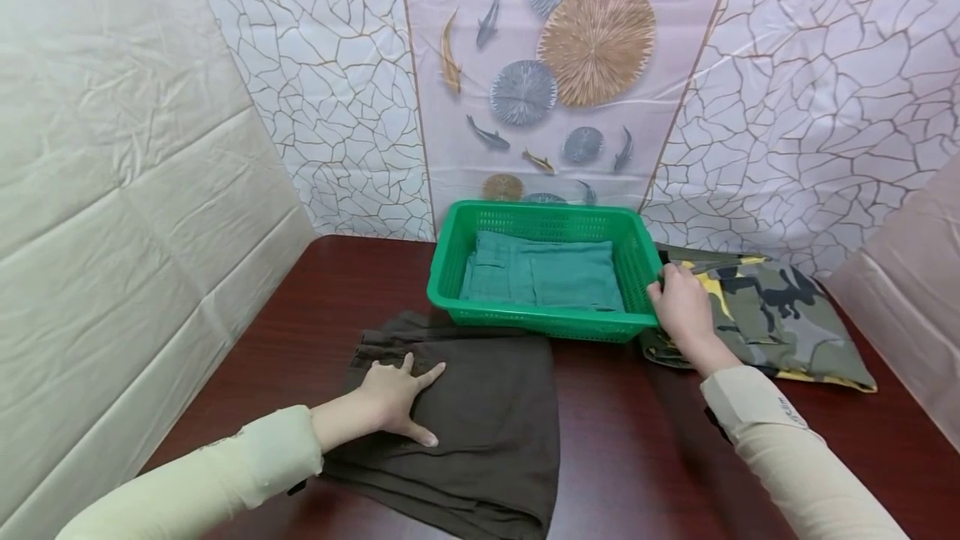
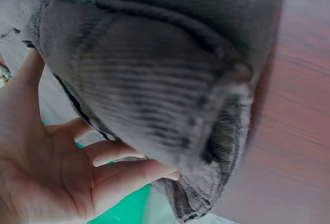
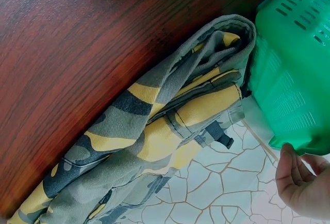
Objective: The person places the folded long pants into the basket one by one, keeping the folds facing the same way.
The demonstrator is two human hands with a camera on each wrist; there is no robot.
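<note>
Okay, we have 2 hands working. Our left hand [image 1: 397, 398] is wide, fingers spread over the folded dark brown garment [image 1: 495, 407], towards its left side. From the left wrist we see those fingers against a folded edge of the cloth; fabric partly blurred there.

Our right hand [image 1: 684, 302] is narrow, fingers curled over the rim at the right end of the green basket [image 1: 555, 319]. Right wrist view agrees: fingertips and thumb pinch the rim.

Locations: brown garment lies on the dark red bench [image 1: 607, 440], front of the basket and left of centre, layers fanned a bit at its near edge. Its far edge comes right up to the basket; contact, we can't tell. Basket sits at the back of the bench, with 1 folded teal garment [image 1: 543, 269] flat inside. Folded camouflage garment [image 1: 787, 315], grey, black and yellow, lies just beside the basket on the right, under our right forearm. Behind it all we see a patterned sheet [image 1: 345, 65] with fish and crackle lines.
</note>
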